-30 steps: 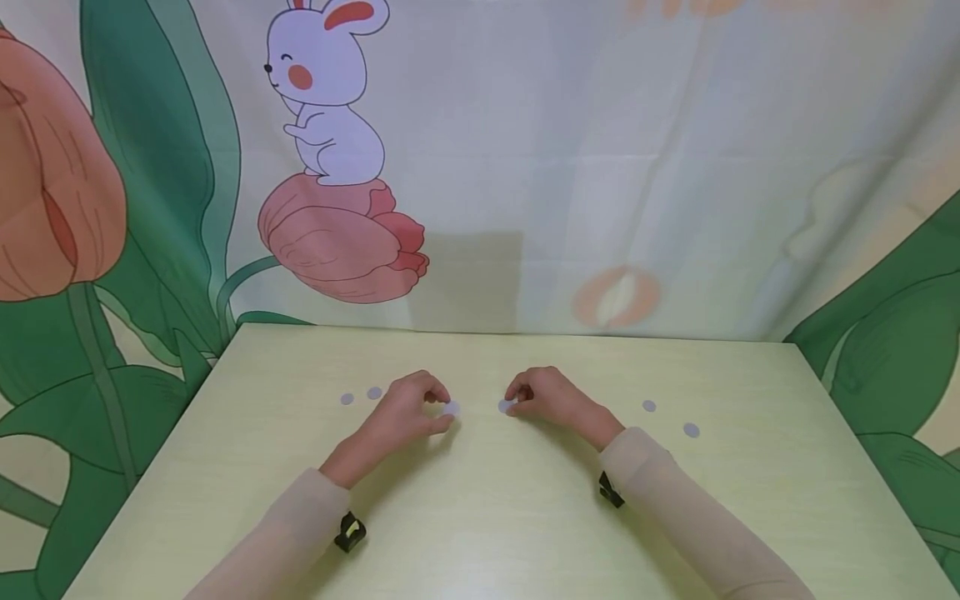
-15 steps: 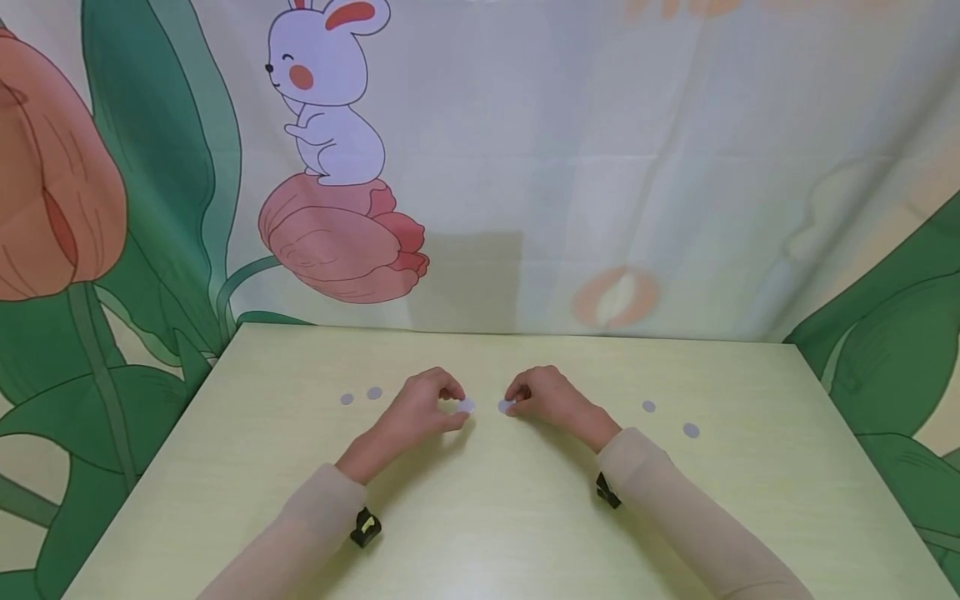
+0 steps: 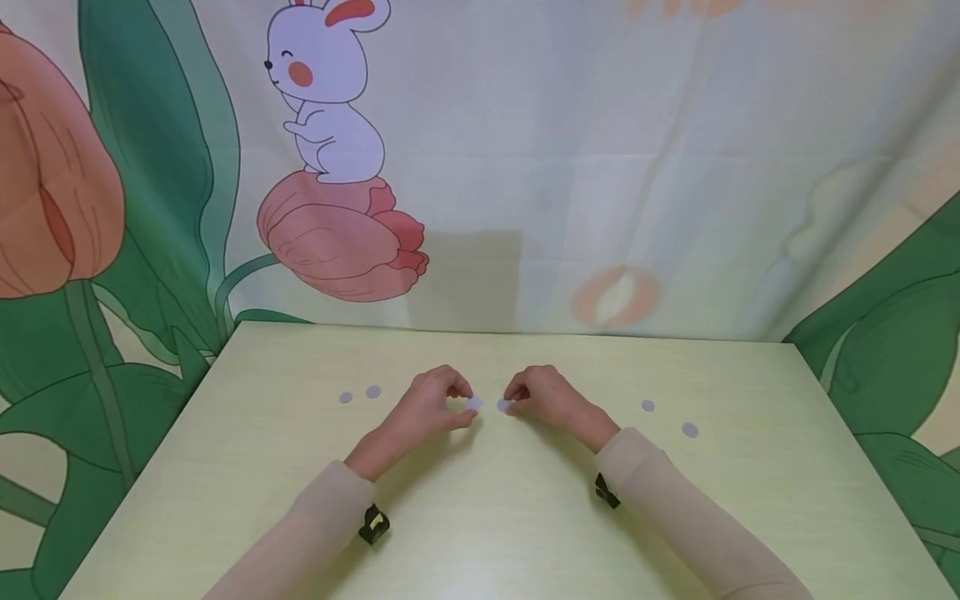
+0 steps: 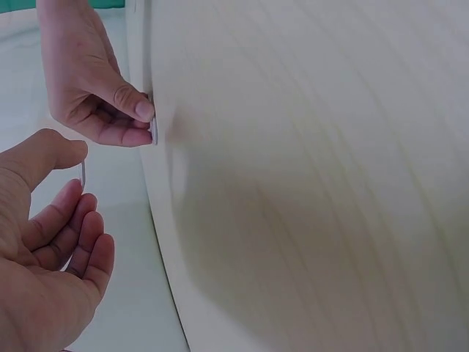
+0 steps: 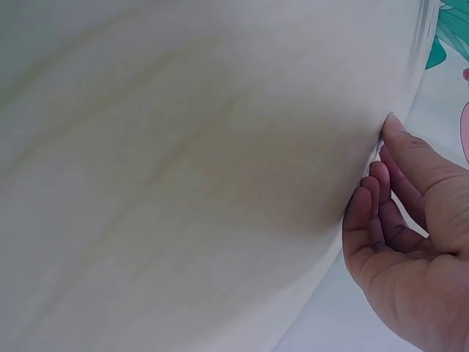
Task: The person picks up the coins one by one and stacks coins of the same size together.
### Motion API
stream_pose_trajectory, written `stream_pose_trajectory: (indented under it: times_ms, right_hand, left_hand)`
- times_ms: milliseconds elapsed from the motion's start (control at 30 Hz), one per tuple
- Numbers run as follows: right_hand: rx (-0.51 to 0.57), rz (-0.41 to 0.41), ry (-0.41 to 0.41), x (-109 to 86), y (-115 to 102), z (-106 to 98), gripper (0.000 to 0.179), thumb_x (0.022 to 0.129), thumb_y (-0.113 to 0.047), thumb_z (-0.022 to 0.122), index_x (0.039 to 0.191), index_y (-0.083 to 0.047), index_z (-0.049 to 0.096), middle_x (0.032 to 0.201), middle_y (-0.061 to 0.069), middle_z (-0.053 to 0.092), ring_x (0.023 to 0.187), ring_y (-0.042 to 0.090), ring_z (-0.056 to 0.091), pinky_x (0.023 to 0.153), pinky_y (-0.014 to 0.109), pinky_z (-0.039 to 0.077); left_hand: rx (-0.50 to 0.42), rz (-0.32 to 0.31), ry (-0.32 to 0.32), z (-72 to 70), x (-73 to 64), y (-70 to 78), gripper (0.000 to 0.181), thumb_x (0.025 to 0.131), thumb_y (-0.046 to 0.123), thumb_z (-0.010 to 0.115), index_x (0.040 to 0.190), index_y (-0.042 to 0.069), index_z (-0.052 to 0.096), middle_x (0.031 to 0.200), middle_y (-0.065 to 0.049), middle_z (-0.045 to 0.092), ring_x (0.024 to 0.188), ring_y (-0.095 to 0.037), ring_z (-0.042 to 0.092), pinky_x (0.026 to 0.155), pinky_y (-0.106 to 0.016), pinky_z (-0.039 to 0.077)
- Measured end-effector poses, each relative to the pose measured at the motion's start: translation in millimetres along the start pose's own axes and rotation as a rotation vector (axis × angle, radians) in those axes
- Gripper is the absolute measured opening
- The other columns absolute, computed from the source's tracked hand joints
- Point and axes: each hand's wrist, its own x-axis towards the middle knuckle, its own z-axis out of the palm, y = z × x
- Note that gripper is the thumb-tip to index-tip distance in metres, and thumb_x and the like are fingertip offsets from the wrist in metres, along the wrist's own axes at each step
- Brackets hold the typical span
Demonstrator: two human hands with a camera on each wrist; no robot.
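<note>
Edge to edge, my left hand (image 3: pixel 429 406) pinches a small pale round disc (image 3: pixel 474 403) between thumb and fingertip. The left wrist view shows this thin disc (image 4: pixel 83 174) edge-on, apart from the table. Just to the right, my right hand (image 3: pixel 551 396) holds a second pale disc (image 3: pixel 503 406) low at the table surface. In the left wrist view that disc (image 4: pixel 154 130) stands out beyond the right thumb. The right wrist view has my right hand (image 5: pixel 425 220) with fingertips at the table, the disc mostly hidden. A narrow gap separates the two discs.
On the pale wooden table (image 3: pixel 495 517), two more discs lie left of my hands, one outermost (image 3: pixel 346 398) and one nearer (image 3: pixel 373 392). To the right lie another disc (image 3: pixel 648 406) and a nearer one (image 3: pixel 690 430). A printed curtain (image 3: pixel 480 167) hangs behind the table.
My left hand has moved right with its disc, closing much of the gap to the other disc. The right hand and its disc have stayed nearly still.
</note>
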Motion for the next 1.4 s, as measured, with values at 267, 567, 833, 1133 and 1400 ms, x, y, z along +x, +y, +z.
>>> stream_pose_trajectory:
  times_ms: [267,567,833,1133,1400]
  right_hand:
    - [-0.006,-0.007,-0.001,-2.7,-4,-2,0.012,0.087,-0.015,0.081,0.096,-0.007,0.078,0.084,-0.002,0.071,0.08,0.01,0.061,0.077,0.028,0.052]
    - [0.009,-0.005,-0.008,-4.2,-5,-3,0.013,0.088,-0.016,0.081,0.096,-0.006,0.078,0.086,-0.002,0.073,0.081,0.01,0.062,0.079,0.028,0.053]
    - [0.03,-0.003,-0.007,-3.1,-3,-3,0.013,0.088,-0.016,0.081,0.096,-0.007,0.078,0.088,-0.001,0.073,0.082,0.009,0.063,0.08,0.029,0.054]
    - [0.037,-0.017,-0.008,-2.7,1,-1,0.012,0.088,-0.014,0.081,0.096,-0.006,0.078,0.087,-0.001,0.073,0.08,0.009,0.063,0.078,0.027,0.054]
    - [0.04,-0.02,-0.01,-2.8,0,-2,0.012,0.088,-0.013,0.08,0.096,-0.005,0.077,0.088,0.0,0.073,0.081,0.01,0.063,0.077,0.027,0.054]
  left_hand:
    - [0.001,-0.012,-0.009,0.6,1.9,3.6,0.022,0.082,0.013,0.084,0.098,0.006,0.071,0.1,-0.002,0.064,0.1,-0.026,0.061,0.091,-0.039,0.052]
    - [0.004,-0.004,-0.011,4.9,8.0,2.8,0.02,0.082,0.013,0.085,0.095,0.007,0.071,0.101,-0.004,0.065,0.101,-0.028,0.062,0.091,-0.039,0.053]
    - [-0.002,0.021,-0.017,8.1,12.3,6.9,0.02,0.082,0.01,0.084,0.095,0.004,0.071,0.1,-0.007,0.065,0.101,-0.032,0.062,0.09,-0.041,0.053]
    - [-0.008,0.016,-0.033,11.6,20.2,13.3,0.021,0.082,0.009,0.083,0.098,0.001,0.071,0.101,-0.008,0.065,0.103,-0.033,0.062,0.09,-0.04,0.053]
    - [0.016,0.019,-0.051,17.4,28.8,15.3,0.02,0.081,0.011,0.084,0.096,0.003,0.071,0.1,-0.007,0.064,0.099,-0.028,0.062,0.088,-0.039,0.054]
